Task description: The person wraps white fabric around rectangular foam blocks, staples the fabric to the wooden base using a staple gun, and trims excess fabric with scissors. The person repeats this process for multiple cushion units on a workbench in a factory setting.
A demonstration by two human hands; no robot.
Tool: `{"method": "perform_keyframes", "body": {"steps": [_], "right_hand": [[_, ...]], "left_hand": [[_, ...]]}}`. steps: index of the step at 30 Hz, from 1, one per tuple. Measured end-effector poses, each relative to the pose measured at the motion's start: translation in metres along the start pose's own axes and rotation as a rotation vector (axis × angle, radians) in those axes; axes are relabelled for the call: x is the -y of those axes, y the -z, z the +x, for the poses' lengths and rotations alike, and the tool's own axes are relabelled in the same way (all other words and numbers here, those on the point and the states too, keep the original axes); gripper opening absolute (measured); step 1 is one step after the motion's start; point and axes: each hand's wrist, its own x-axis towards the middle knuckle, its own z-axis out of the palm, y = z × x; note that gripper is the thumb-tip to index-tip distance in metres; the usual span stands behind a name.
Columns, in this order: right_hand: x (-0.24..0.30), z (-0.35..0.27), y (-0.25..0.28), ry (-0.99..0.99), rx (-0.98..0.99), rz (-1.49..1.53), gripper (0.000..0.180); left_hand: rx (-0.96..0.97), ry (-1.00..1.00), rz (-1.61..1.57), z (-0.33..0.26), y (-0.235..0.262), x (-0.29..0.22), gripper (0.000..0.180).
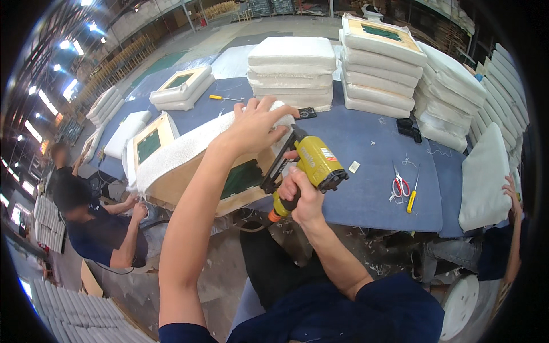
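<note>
A seat cushion (183, 150) with white fabric over a wooden frame stands tilted on its edge before me. My left hand (251, 128) reaches over its upper right corner, fingers curled on the white fabric and gripping it. In my right hand (303, 197) is a yellow-green pneumatic staple gun (317, 163), fingers wrapped around its handle. The gun's nose is against or very close to the cushion's right edge, just below my left fingers; contact is hard to make out. An orange hose fitting shows at the handle's base.
Stacks of white cushions (291, 68) stand along the blue table (366, 188). Red-handled scissors (400, 186), a yellow screwdriver (413, 197) and a black tool (409, 130) lie at right. One co-worker (103, 217) sits at left; another's hand (513, 197) holds a cushion at far right.
</note>
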Motion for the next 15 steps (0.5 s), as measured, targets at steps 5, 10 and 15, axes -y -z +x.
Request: {"method": "perform_keyframes", "body": {"steps": [5,10,15], "right_hand": [[-0.009,0.007,0.0,-0.034,0.002,-0.047,0.031],[-0.011,0.007,-0.004,-0.037,-0.028,-0.028,0.028],[-0.018,0.017,0.0,-0.032,-0.046,0.011,0.016]], "left_hand": [[-0.009,-0.011,0.003,-0.001,0.0,-0.001,0.042],[-0.04,-0.007,-0.008,-0.001,0.0,-0.002,0.044],[0.033,0.034,-0.055,0.003,0.003,-0.006,0.044]]}}
